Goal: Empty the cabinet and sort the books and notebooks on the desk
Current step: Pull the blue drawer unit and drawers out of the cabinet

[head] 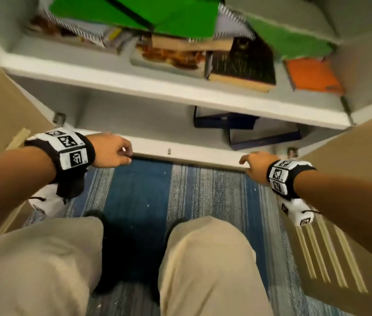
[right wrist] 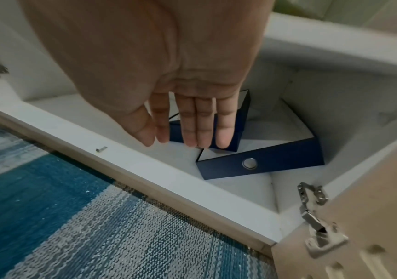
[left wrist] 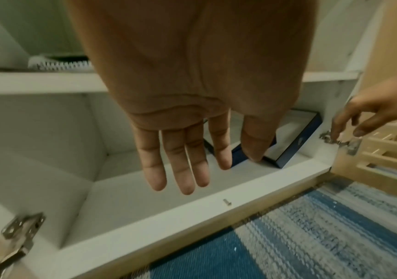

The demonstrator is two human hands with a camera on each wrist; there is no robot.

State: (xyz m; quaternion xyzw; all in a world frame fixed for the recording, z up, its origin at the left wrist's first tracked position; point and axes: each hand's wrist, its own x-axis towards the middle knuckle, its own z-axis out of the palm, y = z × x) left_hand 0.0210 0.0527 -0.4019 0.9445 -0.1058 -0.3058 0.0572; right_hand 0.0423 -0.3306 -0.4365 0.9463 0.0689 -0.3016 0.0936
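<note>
The white cabinet (head: 157, 87) stands with both doors swung wide. On its upper shelf lie green folders (head: 157, 14), a black book (head: 242, 62), an orange book (head: 312, 75), a picture-covered book (head: 169, 58) and spiral notebooks (head: 77, 30). Two navy binders (head: 222, 120) (right wrist: 262, 164) lie on the bottom shelf, at the right. My left hand (head: 114, 149) (left wrist: 183, 160) hovers at the front edge of the bottom shelf, fingers relaxed and empty. Further right along the same edge my right hand (head: 254, 165) (right wrist: 192, 124) is held empty, its fingers straight, just in front of the binders.
Tan doors stand out at the left (head: 2, 106) and right (head: 351, 179), with metal hinges (right wrist: 312, 207) at the frame. Blue striped carpet (head: 139, 190) lies in front of the cabinet. My knees (head: 203, 258) are low in the head view. The left part of the bottom shelf (left wrist: 120, 188) is bare.
</note>
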